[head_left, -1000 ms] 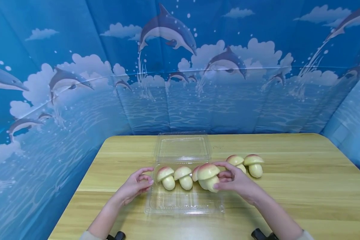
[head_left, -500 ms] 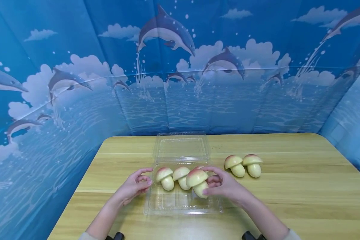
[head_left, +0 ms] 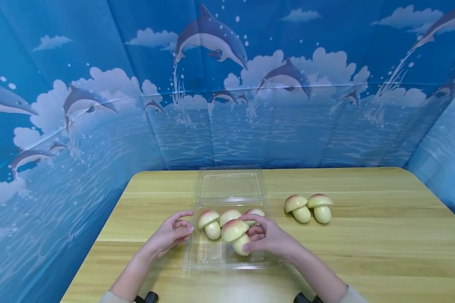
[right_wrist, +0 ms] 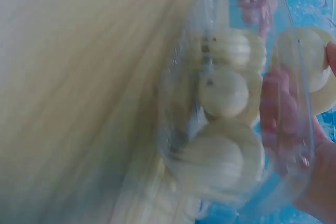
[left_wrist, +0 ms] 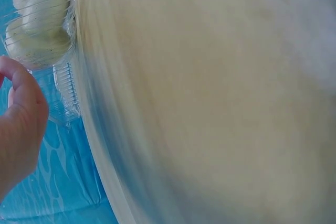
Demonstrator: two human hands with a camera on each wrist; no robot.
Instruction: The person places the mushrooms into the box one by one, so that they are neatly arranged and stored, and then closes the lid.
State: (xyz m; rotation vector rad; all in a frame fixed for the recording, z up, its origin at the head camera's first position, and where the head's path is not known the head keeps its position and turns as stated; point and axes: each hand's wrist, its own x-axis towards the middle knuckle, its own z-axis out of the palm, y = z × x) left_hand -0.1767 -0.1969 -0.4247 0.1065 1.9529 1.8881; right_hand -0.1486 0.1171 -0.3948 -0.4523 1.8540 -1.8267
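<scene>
My right hand (head_left: 271, 240) pinches a cream toy mushroom (head_left: 235, 230) with a reddish cap, tilted over the front half of a clear plastic clamshell box (head_left: 204, 266). In the right wrist view, the held mushroom (right_wrist: 304, 59) shows past the box wall. Three more mushrooms stand in a row along the box's back half: a left one (head_left: 212, 229), a middle one (head_left: 229, 216) partly hidden by the held one, and a right one (head_left: 255, 212) partly behind my fingers. My left hand (head_left: 170, 235) rests its thumb and forefinger against the box's left rim, other fingers loosely bent.
Two more mushrooms (head_left: 297, 208) (head_left: 321, 208) lie side by side on the wooden table (head_left: 383, 235), right of the box. The box's lid (head_left: 231, 185) lies folded back toward the far edge. A blue dolphin-print cloth (head_left: 227, 126) hangs behind the table.
My right hand has carried its mushroom leftward and nearer to me, from the box's right end to above its front half. The left hand has stayed at the rim.
</scene>
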